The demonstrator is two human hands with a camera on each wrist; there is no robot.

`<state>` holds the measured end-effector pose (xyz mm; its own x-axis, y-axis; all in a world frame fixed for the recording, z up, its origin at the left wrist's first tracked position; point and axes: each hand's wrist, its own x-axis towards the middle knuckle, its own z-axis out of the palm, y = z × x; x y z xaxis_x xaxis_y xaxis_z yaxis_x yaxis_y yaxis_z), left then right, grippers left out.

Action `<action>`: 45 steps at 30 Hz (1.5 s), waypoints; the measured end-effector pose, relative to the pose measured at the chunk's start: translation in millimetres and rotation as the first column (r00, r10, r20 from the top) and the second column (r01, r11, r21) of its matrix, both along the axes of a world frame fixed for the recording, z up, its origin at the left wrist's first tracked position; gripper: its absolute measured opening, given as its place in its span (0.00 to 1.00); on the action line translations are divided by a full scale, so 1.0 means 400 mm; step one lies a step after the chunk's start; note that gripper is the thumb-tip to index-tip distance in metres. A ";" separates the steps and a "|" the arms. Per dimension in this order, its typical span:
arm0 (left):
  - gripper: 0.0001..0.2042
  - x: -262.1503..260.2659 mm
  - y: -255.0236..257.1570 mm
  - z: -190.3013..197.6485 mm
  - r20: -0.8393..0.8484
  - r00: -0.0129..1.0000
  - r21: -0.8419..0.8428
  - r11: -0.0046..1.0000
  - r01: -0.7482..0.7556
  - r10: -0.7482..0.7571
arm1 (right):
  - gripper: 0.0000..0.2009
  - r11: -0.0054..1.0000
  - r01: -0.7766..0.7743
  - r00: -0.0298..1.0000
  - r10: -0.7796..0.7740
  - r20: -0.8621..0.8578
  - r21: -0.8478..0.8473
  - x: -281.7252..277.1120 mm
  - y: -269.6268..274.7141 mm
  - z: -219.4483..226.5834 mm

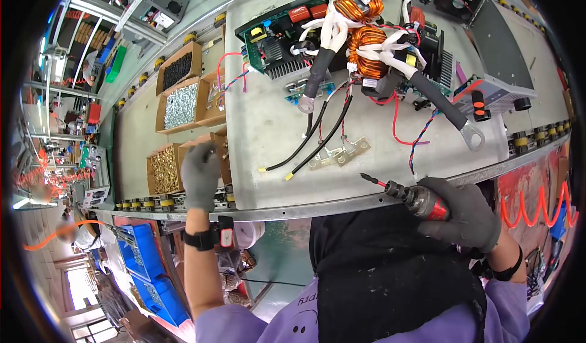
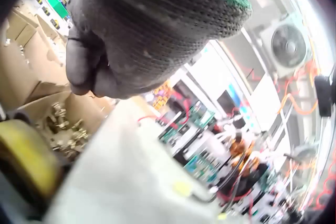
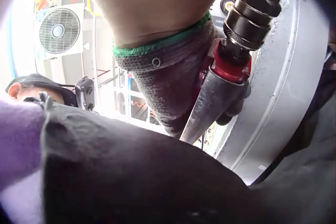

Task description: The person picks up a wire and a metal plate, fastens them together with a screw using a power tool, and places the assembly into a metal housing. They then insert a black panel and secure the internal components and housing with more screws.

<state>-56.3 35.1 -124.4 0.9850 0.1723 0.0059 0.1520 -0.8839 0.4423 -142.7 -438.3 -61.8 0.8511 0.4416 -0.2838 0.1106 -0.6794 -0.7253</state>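
The gloved left hand [image 1: 200, 177] is over the cardboard boxes at the table's front left edge, beside a box of brass-coloured screws [image 1: 165, 169]. Its fingers look curled in the left wrist view, where the hand [image 2: 142, 35] is above a box with brass screws [image 2: 65, 132]; anything inside the fingers is hidden. The gloved right hand [image 1: 467, 215] grips a red and black power screwdriver [image 1: 427, 202], its bit pointing left above the table edge. Further back, a small metal bracket piece [image 1: 342, 153] lies on the metal sheet, near two black cables with yellow tips [image 1: 323, 136].
Circuit boards with copper coils [image 1: 366, 53] and thick lugged cables [image 1: 436, 98] cover the back of the sheet. Boxes of silver screws [image 1: 180, 106] and black screws [image 1: 177, 72] stand at the left. A grey metal case panel [image 1: 503, 56] is at the right; a roller rail [image 1: 366, 207] borders the front.
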 end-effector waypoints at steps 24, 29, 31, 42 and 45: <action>0.09 0.141 -0.003 -0.032 -0.252 0.888 0.617 0.643 0.453 -0.384 | 0.34 0.999 -0.029 0.999 0.028 0.043 0.038 0.007 0.063 0.005; 0.10 0.130 -0.021 -0.007 -0.205 0.921 0.618 0.686 0.384 -0.331 | 0.34 0.999 -0.030 0.999 0.029 0.026 0.036 0.000 0.043 0.006; 0.11 0.109 -0.039 0.034 -0.149 0.948 0.660 0.686 0.307 -0.280 | 0.34 0.999 -0.021 0.999 0.020 0.031 0.039 -0.002 0.036 0.008; 0.24 -0.121 -0.411 0.057 -0.142 0.967 -0.987 -0.040 -0.154 -0.209 | 0.37 0.981 0.017 0.997 -0.003 -0.073 0.191 0.000 0.091 0.000; 0.24 -0.128 -0.440 0.055 -0.134 0.955 -0.983 -0.085 -0.161 -0.265 | 0.37 0.985 0.013 0.999 -0.008 -0.032 0.173 -0.003 0.090 0.002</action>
